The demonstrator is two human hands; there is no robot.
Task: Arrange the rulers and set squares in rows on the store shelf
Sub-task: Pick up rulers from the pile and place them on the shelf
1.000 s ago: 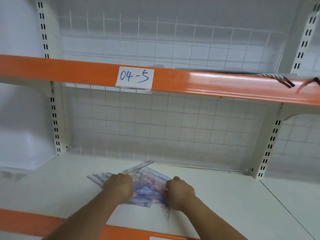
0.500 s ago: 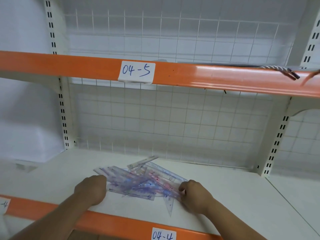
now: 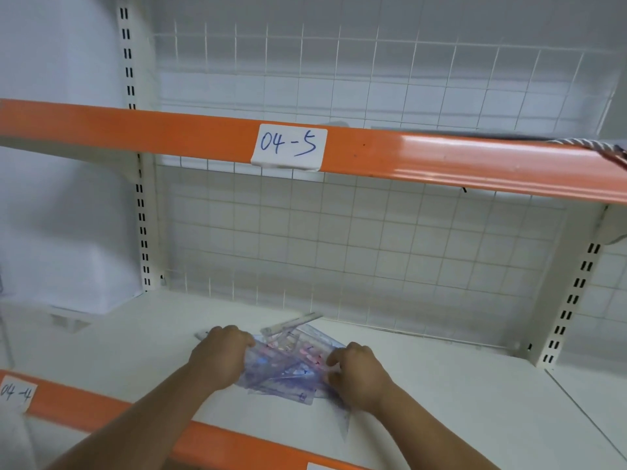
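A loose pile of clear plastic rulers and set squares [image 3: 288,368] with blue and pink print lies on the white shelf [image 3: 458,401], near its front. My left hand [image 3: 222,359] grips the pile's left side with curled fingers. My right hand [image 3: 356,374] pinches its right side. One ruler [image 3: 295,323] sticks out toward the back. A set square's tip [image 3: 342,425] points toward the front edge under my right wrist.
A white wire grid [image 3: 339,249] backs the shelf. The orange upper shelf edge [image 3: 169,137] carries a label "04-5" [image 3: 288,145]. The lower orange front edge [image 3: 84,405] has a label "04-4" [image 3: 15,391]. Slotted uprights [image 3: 142,232] stand left and right.
My left hand has moved right from the shelf's front edge back onto the pile's left side. The pile is bunched closer between both hands.
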